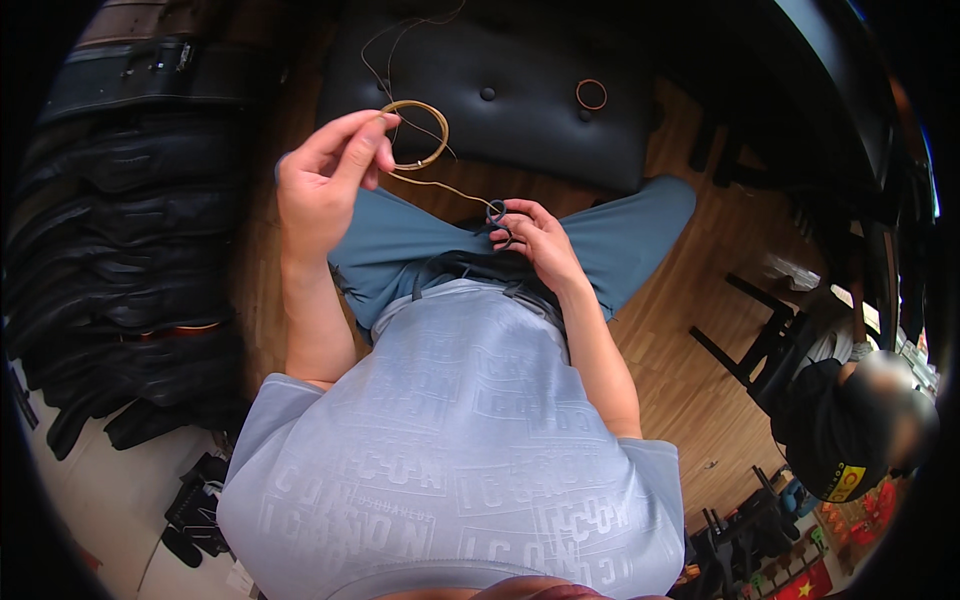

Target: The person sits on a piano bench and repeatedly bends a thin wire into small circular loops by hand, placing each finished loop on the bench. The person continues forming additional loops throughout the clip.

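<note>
I've got a black padded seat [545, 60] ahead. Left hand [325, 180]: fingers pinched on a gold wire coil [446, 138], held up in front of the seat. Right hand [543, 245]: fingers part-curled, holding dark blue loops [489, 212], maybe scissor handles. I'd keep the pinch firm so the coil can't spring, and the wire tail [440, 184] untwisted. Copper ring [605, 97] on seat.

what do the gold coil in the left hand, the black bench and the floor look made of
Gold coil: probably metal wire, shiny, judging by its thin, springy loops and bright highlights.
Black bench: leather or imitation leather, smooth with a soft sheen and button dimples; which one, I can't tell.
Floor: wood or wood-look planks, judging by brown grain and seams.
</note>
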A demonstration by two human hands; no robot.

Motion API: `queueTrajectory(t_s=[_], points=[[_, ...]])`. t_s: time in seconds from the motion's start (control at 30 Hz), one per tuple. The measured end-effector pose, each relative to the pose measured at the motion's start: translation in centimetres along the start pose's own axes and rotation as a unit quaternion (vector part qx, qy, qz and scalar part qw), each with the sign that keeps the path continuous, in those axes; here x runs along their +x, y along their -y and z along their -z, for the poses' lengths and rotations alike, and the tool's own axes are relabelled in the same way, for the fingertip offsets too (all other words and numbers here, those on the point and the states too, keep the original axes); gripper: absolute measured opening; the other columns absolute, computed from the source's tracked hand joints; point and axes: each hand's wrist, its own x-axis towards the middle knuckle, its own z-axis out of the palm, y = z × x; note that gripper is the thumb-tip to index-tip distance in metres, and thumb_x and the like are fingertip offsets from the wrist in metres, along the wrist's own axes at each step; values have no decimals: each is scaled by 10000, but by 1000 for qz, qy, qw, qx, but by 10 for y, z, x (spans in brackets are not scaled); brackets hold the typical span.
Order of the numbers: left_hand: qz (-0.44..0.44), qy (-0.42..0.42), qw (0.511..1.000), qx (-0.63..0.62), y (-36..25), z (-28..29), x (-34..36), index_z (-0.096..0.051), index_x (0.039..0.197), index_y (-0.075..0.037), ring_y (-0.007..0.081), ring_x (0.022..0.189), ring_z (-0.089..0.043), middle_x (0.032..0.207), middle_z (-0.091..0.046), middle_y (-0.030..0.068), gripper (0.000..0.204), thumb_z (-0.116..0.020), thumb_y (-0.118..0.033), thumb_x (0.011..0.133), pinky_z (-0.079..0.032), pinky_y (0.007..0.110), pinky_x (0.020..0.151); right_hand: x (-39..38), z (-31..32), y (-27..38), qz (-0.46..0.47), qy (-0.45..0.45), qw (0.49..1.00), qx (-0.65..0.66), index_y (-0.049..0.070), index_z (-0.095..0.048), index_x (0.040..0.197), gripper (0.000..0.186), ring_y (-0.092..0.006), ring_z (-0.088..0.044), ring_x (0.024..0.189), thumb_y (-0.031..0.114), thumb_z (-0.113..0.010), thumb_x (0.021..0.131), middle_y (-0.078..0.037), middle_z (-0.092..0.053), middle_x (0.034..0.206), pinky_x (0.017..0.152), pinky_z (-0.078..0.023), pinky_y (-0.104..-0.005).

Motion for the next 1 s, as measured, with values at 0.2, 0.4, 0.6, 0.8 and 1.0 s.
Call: queueTrajectory(t_s=[0.2, 0.4, 0.6, 0.8, 1.0], points=[[-71, -32, 993, -84, -17, 10, 1, -706, 1126, 40, 99, 671, -575, 771, -653, 53, 204, -604, -94, 1012, -438, 212, 570, 16, -5, -9, 84, 2, 990, -116, 14, -668, 1116, 228, -96, -661, 837, 191, -679, 972, -26, -716, 914, 767, -514, -254], [-117, -9, 989, -90, -25, 9, 0, -694, 1178, 21, 87, 650, -537, 776, -639, 52, 232, -579, -113, 1028, -408, 193, 556, 29, -28, -5, 175, -36, 950, -258, 36, -719, 968, 197, -73, -605, 769, 232, -707, 947, -4, -700, 859, 712, -484, -241], [-85, 14, 995, -58, -18, -3, -5, -706, 1144, 27, 93, 692, -605, 802, -685, 70, 193, -618, -66, 999, -462, 202, 587, 22, -34, 22, 3, 48, 991, -127, 43, -706, 827, 242, -52, -483, 651, 249, -663, 945, 21, -628, 726, 624, -405, -222], [-55, 8, 998, -38, -8, -8, -11, -712, 1132, 21, 77, 673, -602, 796, -686, 54, 188, -622, -78, 1000, -462, 195, 583, 10, -30, 40, -45, 23, 989, -138, 39, -698, 864, 244, -35, -475, 640, 255, -663, 971, 14, -629, 748, 588, -370, -217], [-111, -34, 992, -52, -18, 8, -5, -705, 1136, 41, 108, 695, -607, 785, -668, 65, 198, -611, -75, 1005, -456, 212, 571, 35, -8, 26, 129, -75, 931, -333, 30, -730, 1027, 272, -96, -541, 661, 288, -679, 957, 3, -631, 714, 593, -423, -283]])
